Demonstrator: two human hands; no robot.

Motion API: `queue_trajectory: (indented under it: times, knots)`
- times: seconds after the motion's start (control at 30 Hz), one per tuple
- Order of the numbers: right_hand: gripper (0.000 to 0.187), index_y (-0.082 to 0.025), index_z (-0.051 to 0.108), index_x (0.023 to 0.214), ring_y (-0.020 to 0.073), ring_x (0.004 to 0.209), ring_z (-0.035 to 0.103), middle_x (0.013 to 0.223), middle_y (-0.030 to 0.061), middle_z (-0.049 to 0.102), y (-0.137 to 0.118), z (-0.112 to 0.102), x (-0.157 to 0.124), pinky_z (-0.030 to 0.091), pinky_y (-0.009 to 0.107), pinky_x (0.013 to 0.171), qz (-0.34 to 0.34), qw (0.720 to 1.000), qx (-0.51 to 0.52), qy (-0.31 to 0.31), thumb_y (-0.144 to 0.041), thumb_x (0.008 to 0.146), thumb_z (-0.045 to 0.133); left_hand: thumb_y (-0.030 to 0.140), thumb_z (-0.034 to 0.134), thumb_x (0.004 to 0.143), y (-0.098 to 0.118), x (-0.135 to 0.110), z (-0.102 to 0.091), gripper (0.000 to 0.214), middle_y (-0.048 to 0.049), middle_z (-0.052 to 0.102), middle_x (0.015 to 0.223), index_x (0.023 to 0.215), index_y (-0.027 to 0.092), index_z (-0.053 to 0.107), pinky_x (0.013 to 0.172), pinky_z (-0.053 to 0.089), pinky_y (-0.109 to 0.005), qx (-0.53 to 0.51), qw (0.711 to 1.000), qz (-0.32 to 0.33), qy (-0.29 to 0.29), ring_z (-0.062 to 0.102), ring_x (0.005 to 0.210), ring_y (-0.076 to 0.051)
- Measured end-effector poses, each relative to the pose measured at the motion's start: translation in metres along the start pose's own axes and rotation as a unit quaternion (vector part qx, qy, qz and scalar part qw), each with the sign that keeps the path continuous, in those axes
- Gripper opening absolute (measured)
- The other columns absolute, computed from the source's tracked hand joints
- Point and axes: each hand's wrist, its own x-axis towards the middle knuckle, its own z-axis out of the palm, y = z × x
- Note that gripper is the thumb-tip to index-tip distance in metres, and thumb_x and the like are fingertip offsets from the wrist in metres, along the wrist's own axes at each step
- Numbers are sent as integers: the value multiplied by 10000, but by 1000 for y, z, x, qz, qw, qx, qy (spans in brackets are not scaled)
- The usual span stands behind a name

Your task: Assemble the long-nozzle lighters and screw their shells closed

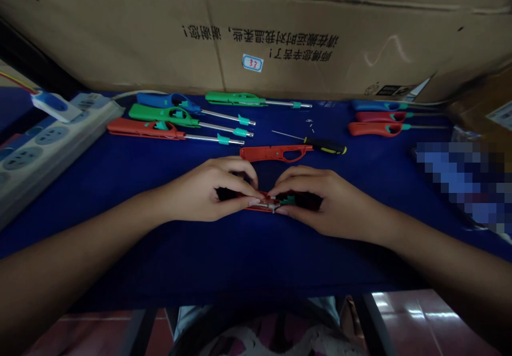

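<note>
Both of my hands meet over an opened red lighter body (262, 208) near the middle of the blue table. My left hand (212, 189) pinches its left part, with thumb and forefinger close together. From the other side, my right hand (330, 199) grips around the metal and green inner parts (286, 201). My fingers hide much of the lighter body. Just beyond them lies a loose red lighter shell half (252, 153) with an oval trigger opening. Behind that rests a screwdriver (328, 146) with a black and yellow handle, and several small screws (311, 126).
Long-nosed lighters in blue (166, 100), green (160, 114) and red (146, 129) lie at the back left, another green lighter (234, 98) behind. More lighters (376, 128) lie at the right. A power strip (60, 143) runs along the left; a large cardboard box (152, 41) walls off the back.
</note>
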Motion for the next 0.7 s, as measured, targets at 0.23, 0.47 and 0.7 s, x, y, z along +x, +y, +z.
queue_trajectory:
  times: [0.23,0.47,0.7]
  knots:
    - [284,-248,731,1111,159,1015,675,1072,33,702,1,1,3,533,316,950,-1,1000,19,0,-79,905,635,163,666,928,2,2,0,208,-71,715,1035,1080,237,786,854,556,-268,-15,1000,2,-4,685,938,-164]
    - [253,-224,720,1142,163,1020,681,1088,44,713,1,-4,3,536,321,946,4,999,31,27,-143,926,614,154,662,934,4,1,1,213,-69,706,1035,1106,208,774,854,542,-255,-1,1000,1,-7,683,940,-153]
    - [214,-245,726,1110,208,1047,676,1133,44,722,0,-40,-9,524,366,954,64,995,-73,6,-267,913,646,147,648,902,13,-1,-1,208,-56,741,1011,1063,213,762,774,551,-299,86,996,26,27,680,856,-170]
